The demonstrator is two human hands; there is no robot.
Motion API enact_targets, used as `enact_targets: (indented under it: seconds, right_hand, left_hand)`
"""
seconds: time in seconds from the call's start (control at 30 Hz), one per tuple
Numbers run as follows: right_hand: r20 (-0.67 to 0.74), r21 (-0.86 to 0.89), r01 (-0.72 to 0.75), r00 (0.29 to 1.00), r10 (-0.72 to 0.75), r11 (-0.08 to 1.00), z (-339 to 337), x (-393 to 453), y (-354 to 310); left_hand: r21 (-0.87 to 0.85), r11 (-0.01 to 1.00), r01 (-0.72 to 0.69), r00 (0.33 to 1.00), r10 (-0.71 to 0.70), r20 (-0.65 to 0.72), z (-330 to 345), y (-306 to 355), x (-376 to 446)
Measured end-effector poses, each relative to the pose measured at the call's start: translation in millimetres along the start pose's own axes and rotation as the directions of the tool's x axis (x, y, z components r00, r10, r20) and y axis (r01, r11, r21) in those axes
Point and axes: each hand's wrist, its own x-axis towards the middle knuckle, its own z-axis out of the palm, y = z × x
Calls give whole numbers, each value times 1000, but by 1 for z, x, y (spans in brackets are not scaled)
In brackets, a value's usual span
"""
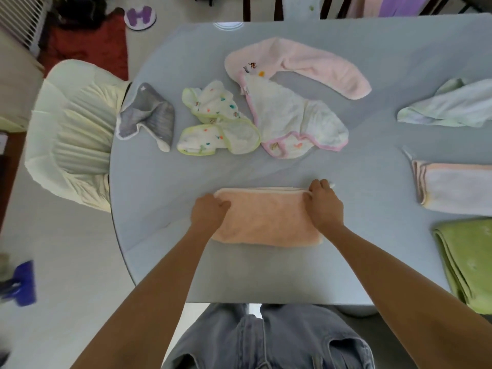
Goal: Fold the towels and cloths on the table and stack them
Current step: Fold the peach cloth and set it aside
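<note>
Peach terry, folded into a long flat rectangle, the peach towel [266,218] lies near the front edge of the grey-blue table [266,278], directly ahead of the person. Its far edge shows stacked layers with pale trim. The left hand [209,213] grips the towel's left end with curled fingers; the right hand [323,202] pinches the far right corner, fingers bunched together over the hem.

Beyond it lie four loose cloths: one grey cloth [149,115] at the table's left edge, one green-trimmed white cloth [215,121] with coloured prints, one pink-trimmed white cloth [295,121], and one pink towel [306,65] curving behind them. On the right sit three more: one pale mint cloth [450,106], crumpled; one folded white cloth [455,186] with orange edging, possibly several layers, though the picture's edge cuts it off; and one folded green towel [468,259] nearest the person. That makes eight pieces in all. One cream chair [72,134] stands at the left.
</note>
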Motion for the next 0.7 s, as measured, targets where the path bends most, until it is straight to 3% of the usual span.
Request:
enact_targets:
  seconds: [0.1, 0.17, 0.23, 0.3, 0.37, 0.43, 0.5, 0.7]
  right_hand:
    - [-20, -2, -19, 1000, 19, 1000, 6, 4, 2]
    - [-96, 5, -50, 994, 50, 999, 10, 3, 2]
    - [-178, 66, -198, 962, 207, 978, 15, -4, 1]
    - [-146, 192, -418, 883, 447, 888, 22, -13, -3]
    - [-39, 327, -525, 824, 566, 786, 28, -19, -7]
    - [27, 466, -500, 833, 553, 730, 31, -18, -9]
    - [6, 534, -417, 871, 491, 735, 30, -16, -11]
    - [-27, 492, -283, 940, 339, 823, 26, -14, -11]
  left_hand:
    - [-41, 994, 101, 993, -103, -48, 3, 9, -4]
    - [68, 995, 78, 991, -70, -112, 6, 11, -6]
    - [88, 994, 65, 988, -52, -147, 8, 10, -5]
    - [-104, 985, 138, 983, -149, -105, 8, 10, -1]
    - [-345, 921, 178, 980, -197, -19, 6, 11, 5]
    - [-507, 856, 105, 993, -116, 9, 4, 12, 8]
    - [-592, 804, 58, 998, -28, 59, 3, 11, 8]
    - [-681, 724, 114, 970, 66, 233, -5, 2, 20]
